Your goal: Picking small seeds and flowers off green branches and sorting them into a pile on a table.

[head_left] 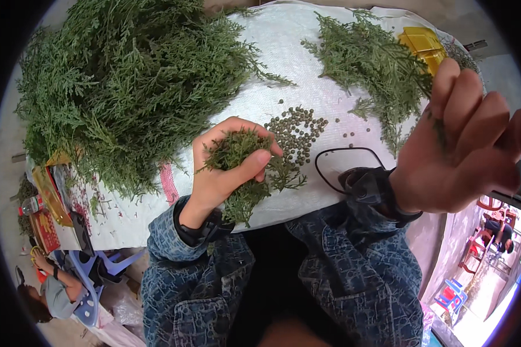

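My left hand (214, 182) is closed round a bunch of scaly evergreen sprigs (237, 149), with the thumb across the front. Below and beside the fingers, loose tips stick out over the white woven sheet (295, 205). Just past that hand lies a heap of small round greenish-brown cones (298, 130). Raised at the right, my right hand (460, 144) has bent fingers, slightly blurred. A thin dark-green sprig (439, 128) shows against its palm side; the exact grip is unclear. Beyond it lies a smaller pile of evergreen sprigs (370, 61).
A large heap of evergreen branches (127, 87) covers the far left. A black cord loop (350, 149) lies by my right cuff. A yellow container (425, 46) stands at the far right. Another person (61, 289) sits at the lower left, near a blue plastic chair (87, 306).
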